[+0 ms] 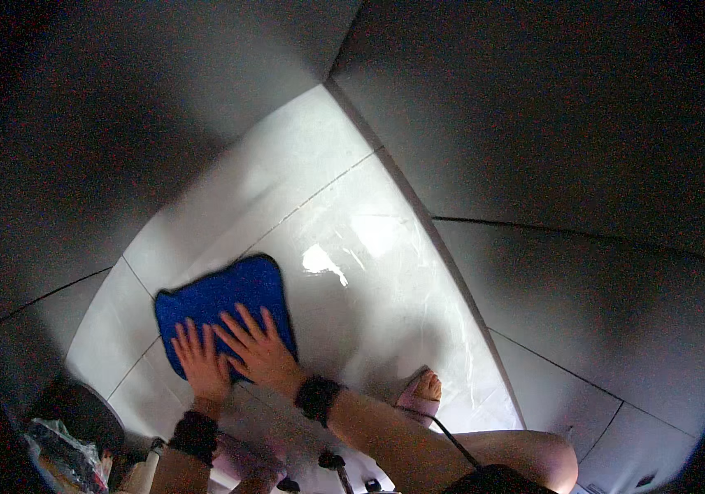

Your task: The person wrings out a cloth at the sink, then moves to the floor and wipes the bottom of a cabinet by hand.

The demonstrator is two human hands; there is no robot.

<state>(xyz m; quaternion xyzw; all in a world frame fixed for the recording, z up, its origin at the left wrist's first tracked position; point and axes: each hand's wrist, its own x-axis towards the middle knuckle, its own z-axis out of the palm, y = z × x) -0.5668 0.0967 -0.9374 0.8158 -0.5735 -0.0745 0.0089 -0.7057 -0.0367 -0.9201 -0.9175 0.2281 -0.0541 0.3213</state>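
A blue cloth with a dark edging (235, 281) lies spread on the pale tiled floor (327, 191), left of the middle. Both hands rest on it with the palms down. My left hand (201, 361) is on its lower left part, fingers slightly apart. Just to the right, my right hand (260, 352) lies with its fingers spread across the lower right part of the cloth. The hands are close together, near the thumbs. Each wrist wears a dark band. Neither hand grips the cloth.
Tiled walls rise on both sides and meet in a far corner (326, 81). A dark round bin (80, 407) with clear plastic packaging (68, 454) beside it stands at lower left. My foot in a pink slipper (420, 395) is right of the hands. A dark cable (454, 438) passes near my knee.
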